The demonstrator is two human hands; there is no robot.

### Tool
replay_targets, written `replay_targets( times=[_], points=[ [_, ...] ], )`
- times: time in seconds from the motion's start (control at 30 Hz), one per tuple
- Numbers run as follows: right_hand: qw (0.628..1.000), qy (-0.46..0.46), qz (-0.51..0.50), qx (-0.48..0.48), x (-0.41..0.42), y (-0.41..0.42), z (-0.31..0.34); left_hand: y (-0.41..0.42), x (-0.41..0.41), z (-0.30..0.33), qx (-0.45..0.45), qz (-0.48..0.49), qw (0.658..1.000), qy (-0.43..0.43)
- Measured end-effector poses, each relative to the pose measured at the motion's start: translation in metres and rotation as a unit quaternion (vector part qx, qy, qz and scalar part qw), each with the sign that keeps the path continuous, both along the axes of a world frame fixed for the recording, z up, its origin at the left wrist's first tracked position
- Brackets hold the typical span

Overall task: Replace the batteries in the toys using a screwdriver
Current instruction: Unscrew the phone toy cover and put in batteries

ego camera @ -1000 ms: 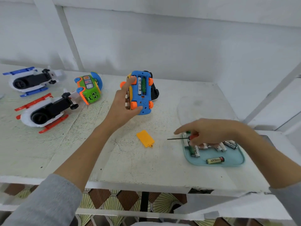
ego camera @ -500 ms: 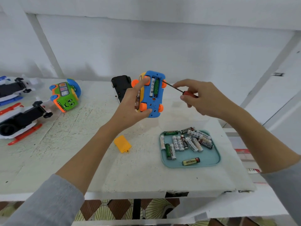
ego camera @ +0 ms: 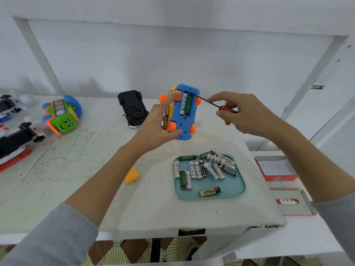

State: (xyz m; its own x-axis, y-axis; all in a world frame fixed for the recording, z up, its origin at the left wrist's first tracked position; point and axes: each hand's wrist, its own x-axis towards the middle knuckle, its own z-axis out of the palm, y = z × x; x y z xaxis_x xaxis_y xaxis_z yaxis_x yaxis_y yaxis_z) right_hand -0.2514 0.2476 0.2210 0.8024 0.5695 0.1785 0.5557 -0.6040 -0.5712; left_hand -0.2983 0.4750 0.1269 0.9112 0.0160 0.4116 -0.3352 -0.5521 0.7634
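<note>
My left hand [ego camera: 156,127] grips a blue toy car [ego camera: 185,121] with orange wheels, lifted above the table with its underside facing me. Its battery bay is open and shows a white and a green battery [ego camera: 188,104]. My right hand [ego camera: 244,114] pinches a small screwdriver [ego camera: 221,106] with a red handle; its dark tip reaches the top right corner of the bay. The yellow battery cover [ego camera: 132,175] lies on the table below my left forearm. A teal tray [ego camera: 238,189] holds several loose batteries.
A black toy car [ego camera: 132,110] lies upside down behind the blue one. A green toy bus [ego camera: 62,116] and black-and-white toys [ego camera: 17,137] with red parts sit at the left. A red tin [ego camera: 276,169] and its lid [ego camera: 294,202] lie right of the table edge.
The camera has moved a little closer. The screwdriver tip stays at the battery bay's upper right corner, and both hands hold nearly the same pose as half a second ago.
</note>
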Motion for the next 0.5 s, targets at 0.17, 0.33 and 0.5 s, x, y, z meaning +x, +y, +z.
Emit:
replay_targets(
  times=[0.17, 0.33, 0.5],
  points=[
    [1.000, 0.001, 0.000, -0.006, 0.004, -0.006, -0.002, -0.005, 0.004, 0.000, -0.005, -0.010, 1.000, -0.004],
    [1.000, -0.002, 0.004, -0.018, 0.010, -0.013, -0.001, -0.007, 0.009, 0.002, 0.009, -0.025, 1.000, 0.009],
    [0.987, -0.089, -0.022, -0.129, 0.022, -0.019, -0.001, -0.008, 0.016, 0.013, 0.067, -0.036, 0.997, 0.020]
  ],
)
